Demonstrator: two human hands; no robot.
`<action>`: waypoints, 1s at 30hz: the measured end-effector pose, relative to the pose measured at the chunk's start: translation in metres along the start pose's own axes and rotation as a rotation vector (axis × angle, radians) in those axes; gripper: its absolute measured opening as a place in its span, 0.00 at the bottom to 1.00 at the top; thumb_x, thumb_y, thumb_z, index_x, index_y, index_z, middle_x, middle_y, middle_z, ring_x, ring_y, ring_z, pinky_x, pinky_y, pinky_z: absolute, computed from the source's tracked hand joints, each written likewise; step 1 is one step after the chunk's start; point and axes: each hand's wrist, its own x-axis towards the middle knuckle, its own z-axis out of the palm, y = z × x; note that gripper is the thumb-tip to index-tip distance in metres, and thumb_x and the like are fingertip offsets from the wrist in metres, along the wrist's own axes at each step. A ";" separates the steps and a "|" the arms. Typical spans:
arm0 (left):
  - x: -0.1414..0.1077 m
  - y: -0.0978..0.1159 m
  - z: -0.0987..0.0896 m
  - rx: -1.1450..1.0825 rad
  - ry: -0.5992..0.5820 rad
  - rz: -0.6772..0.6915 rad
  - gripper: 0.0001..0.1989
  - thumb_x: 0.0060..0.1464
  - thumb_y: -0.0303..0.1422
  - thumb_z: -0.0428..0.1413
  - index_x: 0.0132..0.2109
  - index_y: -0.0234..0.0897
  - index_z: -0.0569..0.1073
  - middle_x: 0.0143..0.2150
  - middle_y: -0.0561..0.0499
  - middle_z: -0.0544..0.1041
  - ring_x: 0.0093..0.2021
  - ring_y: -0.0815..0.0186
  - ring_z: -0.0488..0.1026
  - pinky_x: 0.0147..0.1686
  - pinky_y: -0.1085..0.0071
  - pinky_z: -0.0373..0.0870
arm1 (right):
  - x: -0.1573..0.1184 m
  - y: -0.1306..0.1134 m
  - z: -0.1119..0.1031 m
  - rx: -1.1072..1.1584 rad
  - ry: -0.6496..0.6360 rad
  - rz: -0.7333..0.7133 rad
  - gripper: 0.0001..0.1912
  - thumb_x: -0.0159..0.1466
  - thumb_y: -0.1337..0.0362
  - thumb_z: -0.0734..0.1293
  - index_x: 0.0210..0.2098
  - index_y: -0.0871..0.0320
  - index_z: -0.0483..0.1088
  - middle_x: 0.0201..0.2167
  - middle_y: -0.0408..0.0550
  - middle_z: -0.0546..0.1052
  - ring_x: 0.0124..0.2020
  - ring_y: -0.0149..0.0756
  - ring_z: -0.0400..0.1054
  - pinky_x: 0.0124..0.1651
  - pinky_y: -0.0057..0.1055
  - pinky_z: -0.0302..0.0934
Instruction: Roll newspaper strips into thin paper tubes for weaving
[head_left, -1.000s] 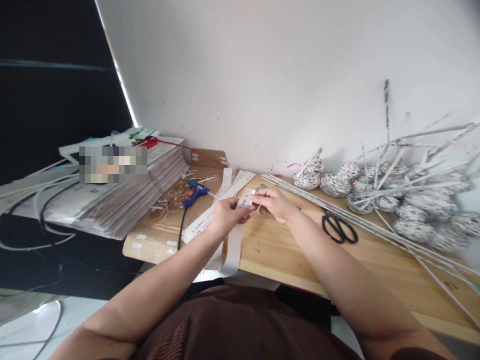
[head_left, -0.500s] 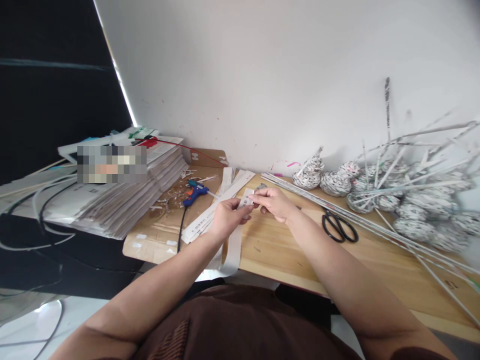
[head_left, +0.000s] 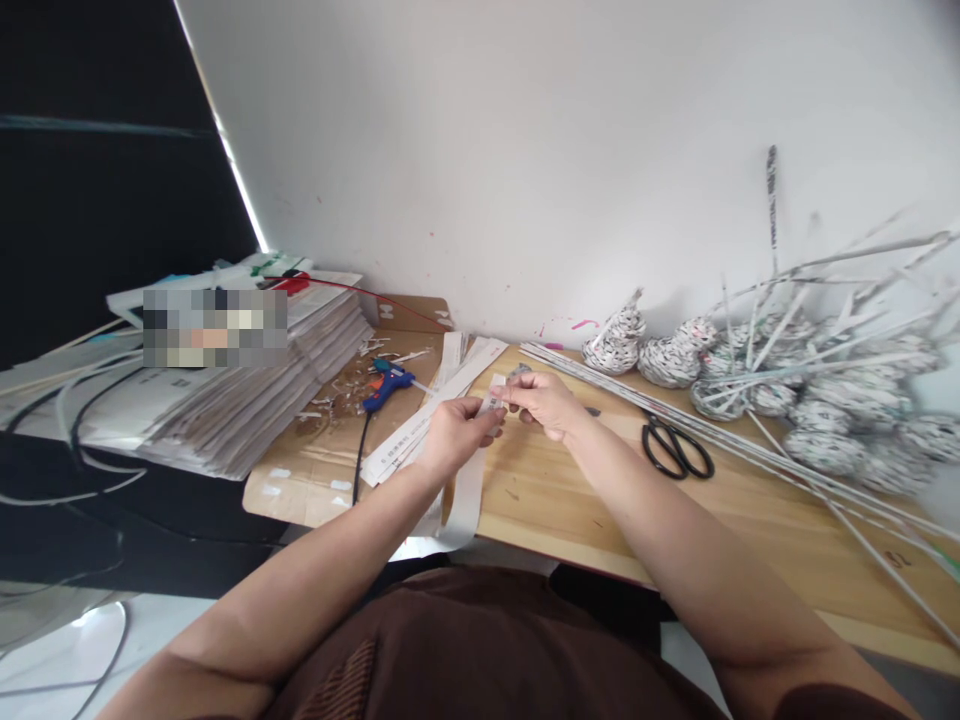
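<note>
One view, from a camera worn on the person's head, looking forward and down past brown clothing (head_left: 480, 650) at the bottom. The fingers (head_left: 529, 385) are near the middle, close enough that the bare forearms (head_left: 352, 545) stretch up to them from the lower corners. The wide view reaches a paper stack (head_left: 292, 375) left of the fingers, woven paper shapes (head_left: 825, 430) to their right, and, beyond the wooden surface (head_left: 555, 490), a pale wall (head_left: 487, 150) above them.
</note>
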 end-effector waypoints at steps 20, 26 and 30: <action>0.002 0.011 0.003 -0.116 -0.108 -0.002 0.19 0.44 0.46 0.65 0.33 0.32 0.78 0.30 0.46 0.79 0.31 0.66 0.76 0.30 0.73 0.76 | -0.002 -0.003 -0.008 0.003 -0.130 -0.081 0.19 0.49 0.52 0.76 0.25 0.61 0.71 0.20 0.43 0.72 0.19 0.24 0.61 0.18 0.22 0.42; 0.000 0.012 0.004 -0.057 -0.098 0.001 0.19 0.45 0.46 0.64 0.32 0.31 0.79 0.30 0.45 0.80 0.31 0.66 0.76 0.32 0.73 0.75 | 0.000 0.000 -0.001 0.035 -0.060 -0.086 0.20 0.46 0.53 0.77 0.22 0.61 0.69 0.16 0.39 0.67 0.16 0.22 0.55 0.17 0.23 0.42; 0.000 0.013 0.004 -0.068 -0.147 0.020 0.20 0.49 0.47 0.61 0.35 0.32 0.79 0.31 0.45 0.80 0.31 0.67 0.76 0.33 0.73 0.75 | 0.000 0.002 0.002 0.057 -0.021 -0.095 0.21 0.45 0.54 0.78 0.21 0.60 0.65 0.15 0.38 0.66 0.16 0.22 0.56 0.18 0.23 0.44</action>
